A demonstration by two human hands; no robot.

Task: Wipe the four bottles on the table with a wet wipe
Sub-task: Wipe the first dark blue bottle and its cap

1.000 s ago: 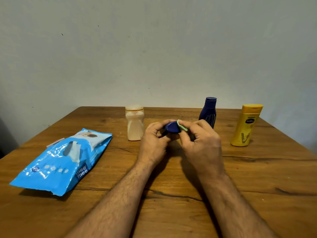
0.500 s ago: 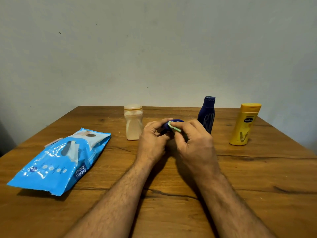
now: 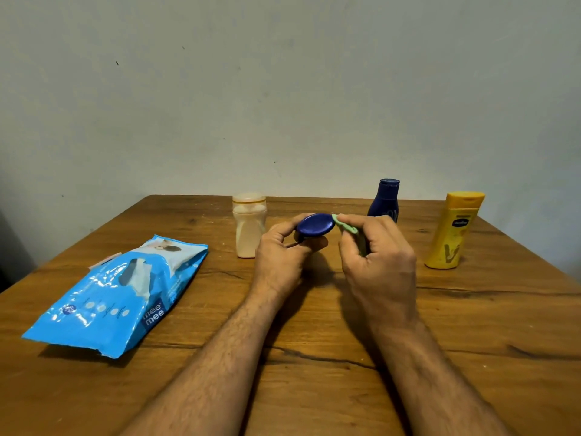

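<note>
My left hand (image 3: 279,259) holds a small dark blue container (image 3: 315,225) above the middle of the wooden table (image 3: 471,341), its round blue face turned up toward me. My right hand (image 3: 377,262) pinches a folded pale green wet wipe (image 3: 345,228) whose edge touches the container's right rim. Behind the hands stand three upright bottles: a cream one (image 3: 250,229) at left, a dark blue one (image 3: 385,199) partly hidden by my right hand, and a yellow one (image 3: 454,231) at right.
A blue pack of wet wipes (image 3: 116,297) lies on the table's left side, with a wipe poking from its open flap. A plain grey wall rises behind the table's far edge.
The blue container has been turned so its round face shows more fully. My right hand with the wipe has shifted from over the container to its right rim.
</note>
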